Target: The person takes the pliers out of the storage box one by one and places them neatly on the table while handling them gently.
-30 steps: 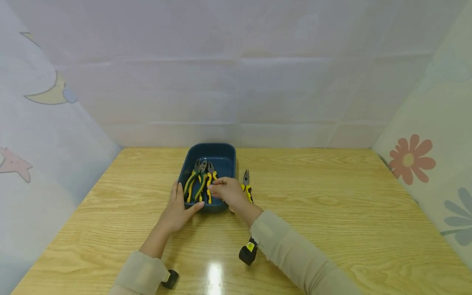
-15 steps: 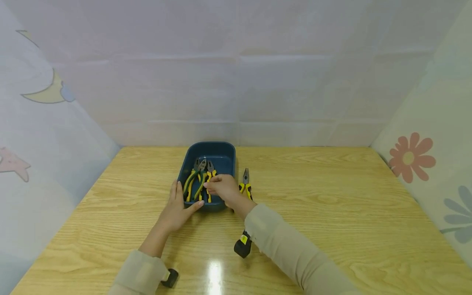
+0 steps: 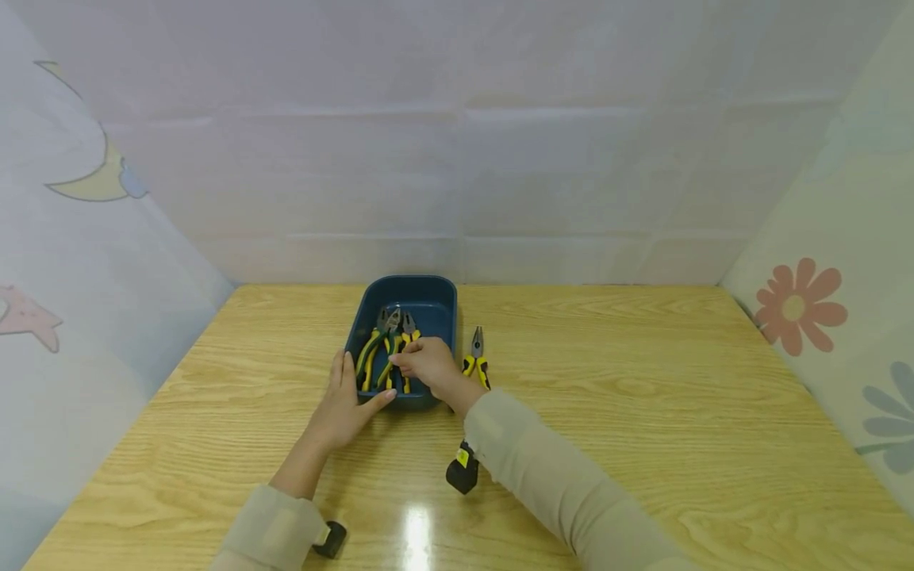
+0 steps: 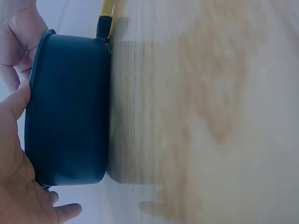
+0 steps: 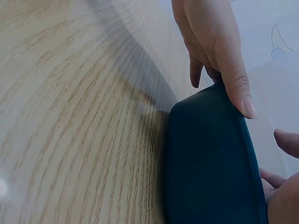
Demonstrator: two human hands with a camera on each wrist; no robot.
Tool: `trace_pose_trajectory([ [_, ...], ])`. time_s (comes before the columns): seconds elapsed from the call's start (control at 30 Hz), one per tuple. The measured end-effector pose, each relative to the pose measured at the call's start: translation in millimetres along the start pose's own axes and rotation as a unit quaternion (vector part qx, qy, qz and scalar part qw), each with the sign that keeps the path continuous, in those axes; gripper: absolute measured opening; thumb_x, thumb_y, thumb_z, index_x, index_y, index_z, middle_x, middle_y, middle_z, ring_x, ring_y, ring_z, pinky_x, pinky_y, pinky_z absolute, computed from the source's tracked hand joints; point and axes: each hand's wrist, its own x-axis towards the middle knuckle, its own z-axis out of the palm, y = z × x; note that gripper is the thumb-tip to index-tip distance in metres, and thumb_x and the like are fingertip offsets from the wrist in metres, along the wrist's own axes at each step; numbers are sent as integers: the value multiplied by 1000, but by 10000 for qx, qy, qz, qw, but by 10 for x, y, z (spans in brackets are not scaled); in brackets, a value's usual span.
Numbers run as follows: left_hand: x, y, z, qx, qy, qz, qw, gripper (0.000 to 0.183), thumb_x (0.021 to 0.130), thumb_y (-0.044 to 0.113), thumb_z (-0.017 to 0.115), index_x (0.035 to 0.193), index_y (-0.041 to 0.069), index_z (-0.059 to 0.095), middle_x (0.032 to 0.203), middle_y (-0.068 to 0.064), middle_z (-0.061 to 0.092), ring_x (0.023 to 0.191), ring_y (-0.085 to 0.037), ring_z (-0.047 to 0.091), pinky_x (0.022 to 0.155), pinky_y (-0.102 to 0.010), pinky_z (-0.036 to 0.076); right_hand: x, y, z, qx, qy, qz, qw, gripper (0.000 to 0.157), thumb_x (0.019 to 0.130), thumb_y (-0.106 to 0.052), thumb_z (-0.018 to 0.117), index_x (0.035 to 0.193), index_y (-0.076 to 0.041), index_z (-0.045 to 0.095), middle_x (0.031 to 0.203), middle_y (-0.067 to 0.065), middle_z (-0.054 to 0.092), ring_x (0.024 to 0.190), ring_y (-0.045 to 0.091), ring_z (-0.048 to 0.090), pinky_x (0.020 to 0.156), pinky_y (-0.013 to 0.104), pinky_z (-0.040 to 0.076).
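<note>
A dark blue bin point(image 3: 420, 287) stands on the table, holding several pliers side by side, noses pointing away. My left hand point(image 3: 341, 408) grips its near left corner, thumb over the near rim and fingers along the left side. Over the bin's near right part is my right hand point(image 3: 432, 366), fingertips at the handles of the green-and-yellow pliers point(image 3: 389, 349). Whether they pinch a handle is hidden. Yellow-and-black pliers point(image 3: 410, 336) lie partly under that hand. The left wrist view shows the bin's outer wall point(image 4: 70, 112); the rim hides the right fingertips in the right wrist view.
Long-nose pliers point(image 3: 477, 349) with yellow-and-black handles lie on the wooden table point(image 3: 643, 396) just right of the bin, partly behind my right wrist. White cloth walls point(image 3: 571, 174) close off the back and both sides.
My right hand has shifted slightly left across the bin, from the yellow-and-black pliers toward the green-and-yellow ones. My left hand and the bin have stayed in place.
</note>
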Motion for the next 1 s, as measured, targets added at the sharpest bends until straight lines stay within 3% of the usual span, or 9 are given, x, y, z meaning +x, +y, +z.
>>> trace_pose_trajectory([
  [0.17, 2, -9, 0, -40, 15, 19, 10000, 105, 74, 67, 41, 135, 1, -14, 139, -16, -19, 123, -43, 10, 90, -56, 24, 44, 2, 49, -178, 63, 78, 9998, 30, 78, -16, 65, 98, 5, 58, 91, 12, 59, 78, 23, 60, 73, 36, 47],
  [0.37, -11, -8, 7, -86, 89, 29, 9999, 105, 75, 66, 42, 135, 1, -13, 140, -15, -19, 123, -43, 11, 91, -55, 25, 74, 16, 121, -458, 147, 98, 9988, 36, 77, -16, 66, 105, 5, 58, 101, 13, 57, 74, 18, 59, 69, 32, 48],
  [0.47, -22, -6, 3, -69, 94, 54, 9999, 105, 74, 67, 42, 135, 0, -12, 140, -16, -18, 123, -43, 11, 91, -55, 25, 77, 10, 141, -571, 213, 171, 9980, 31, 77, -16, 66, 101, 3, 61, 102, 11, 57, 72, 17, 58, 68, 32, 48],
  [0.6, -36, -3, -15, -59, 91, 25, 9999, 105, 74, 67, 42, 135, 1, -13, 140, -15, -19, 123, -43, 12, 91, -55, 25, 86, -3, 162, -653, 227, 185, 9974, 21, 77, -16, 66, 88, 2, 64, 92, 9, 58, 72, 19, 59, 65, 31, 49],
  [0.8, -48, -3, -25, -66, 60, 5, 10000, 104, 75, 66, 42, 135, 1, -14, 139, -13, -20, 124, -42, 10, 92, -54, 24, 104, 4, 207, -771, 222, 173, 9966, 23, 77, -15, 65, 72, 6, 62, 73, 11, 60, 68, 21, 59, 61, 31, 49],
  [1.0, -69, 6, -32, -149, 28, 11, 9999, 102, 77, 63, 43, 135, 1, -15, 139, -13, -21, 122, -44, 13, 91, -55, 25, 104, 2, 237, -772, 314, 309, 9960, 37, 77, -15, 65, 48, -9, 43, 49, 4, 47, 69, 24, 59, 57, 30, 48],
])
